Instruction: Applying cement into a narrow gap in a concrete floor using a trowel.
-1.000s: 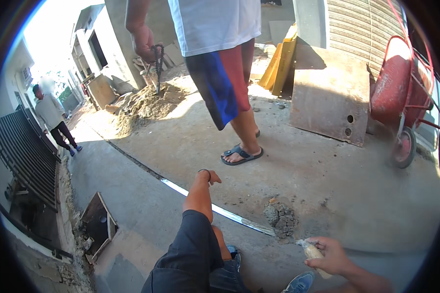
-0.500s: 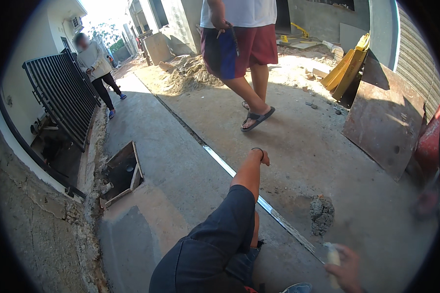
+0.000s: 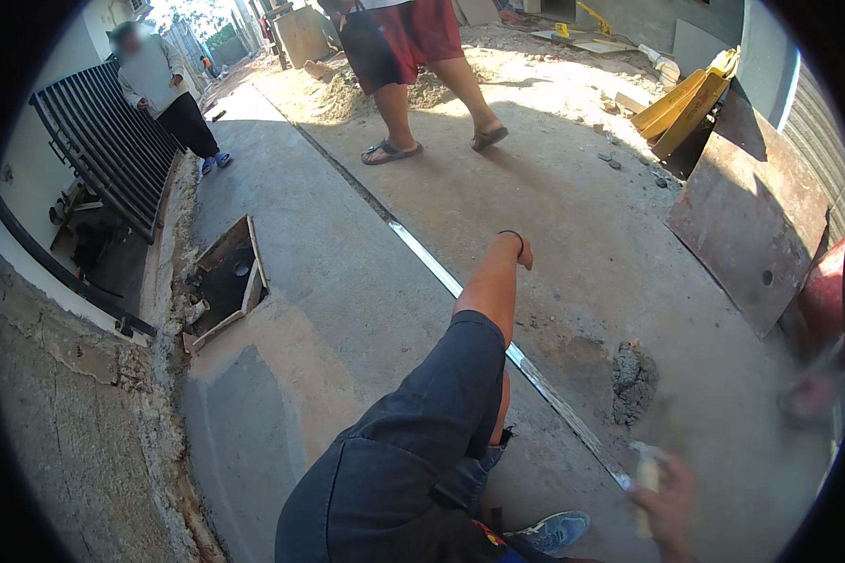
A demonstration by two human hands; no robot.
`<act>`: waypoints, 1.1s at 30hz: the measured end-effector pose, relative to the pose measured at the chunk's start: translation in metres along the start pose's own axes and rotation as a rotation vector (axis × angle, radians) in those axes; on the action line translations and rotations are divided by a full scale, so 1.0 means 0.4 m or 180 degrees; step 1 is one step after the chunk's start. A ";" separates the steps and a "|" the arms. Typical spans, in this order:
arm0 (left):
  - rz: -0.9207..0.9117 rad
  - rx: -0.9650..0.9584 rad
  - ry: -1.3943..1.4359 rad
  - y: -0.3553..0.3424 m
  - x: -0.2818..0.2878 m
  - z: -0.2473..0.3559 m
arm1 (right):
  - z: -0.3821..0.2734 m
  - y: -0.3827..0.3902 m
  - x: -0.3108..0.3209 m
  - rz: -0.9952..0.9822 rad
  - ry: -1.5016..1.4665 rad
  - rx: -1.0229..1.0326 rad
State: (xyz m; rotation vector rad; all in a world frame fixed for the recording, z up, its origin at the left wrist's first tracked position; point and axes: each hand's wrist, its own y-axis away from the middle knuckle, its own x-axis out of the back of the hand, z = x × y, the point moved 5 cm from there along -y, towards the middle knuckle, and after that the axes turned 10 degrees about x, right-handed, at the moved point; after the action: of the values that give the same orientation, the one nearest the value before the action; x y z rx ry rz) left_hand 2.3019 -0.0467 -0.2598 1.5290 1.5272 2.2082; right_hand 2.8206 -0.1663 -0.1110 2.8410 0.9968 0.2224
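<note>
My right hand point(image 3: 669, 502) is closed around the pale handle of what looks like a trowel point(image 3: 645, 483), low at the right; its blade is hard to make out. Just left of that hand ends a long shiny metal strip point(image 3: 425, 258), laid along a narrow groove point(image 3: 333, 171) in the concrete. Grey cement smears the strip's near part. Beyond my right hand sits a small heap of wet mortar point(image 3: 634, 380). My left arm reaches forward over the strip, and my left hand point(image 3: 525, 255), with a dark band at the wrist, hangs with its fingers mostly hidden.
A person in red shorts point(image 3: 399, 42) walks ahead; another person point(image 3: 164, 89) stands by a black gate point(image 3: 108, 141). A square pit with a wooden frame point(image 3: 256, 251) opens at left. A brown board point(image 3: 751, 206) and yellow metal pieces point(image 3: 685, 108) lean at right.
The person in red shorts has stepped to the left and farther off. The person by the gate has shifted their feet. My right hand still grips the tool, with the strip's bright end beside it.
</note>
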 end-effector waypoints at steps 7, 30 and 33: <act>-0.0055 -0.0182 0.0038 -0.007 -0.007 0.059 | -0.006 0.006 -0.004 0.0090 0.0063 0.0010; -0.0153 -0.0859 -0.0332 -0.141 -0.017 0.056 | -0.011 0.001 -0.005 -0.0243 -0.0316 0.0018; -0.0241 -0.0188 0.0424 -0.188 0.002 0.020 | -0.003 -0.006 0.017 -0.0383 0.0637 0.0260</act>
State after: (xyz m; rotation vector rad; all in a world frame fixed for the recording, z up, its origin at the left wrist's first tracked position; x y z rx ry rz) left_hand 2.2732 -0.0024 -0.3142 1.3097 1.5121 2.3321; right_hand 2.8242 -0.1600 -0.1094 2.8617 1.2377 0.4718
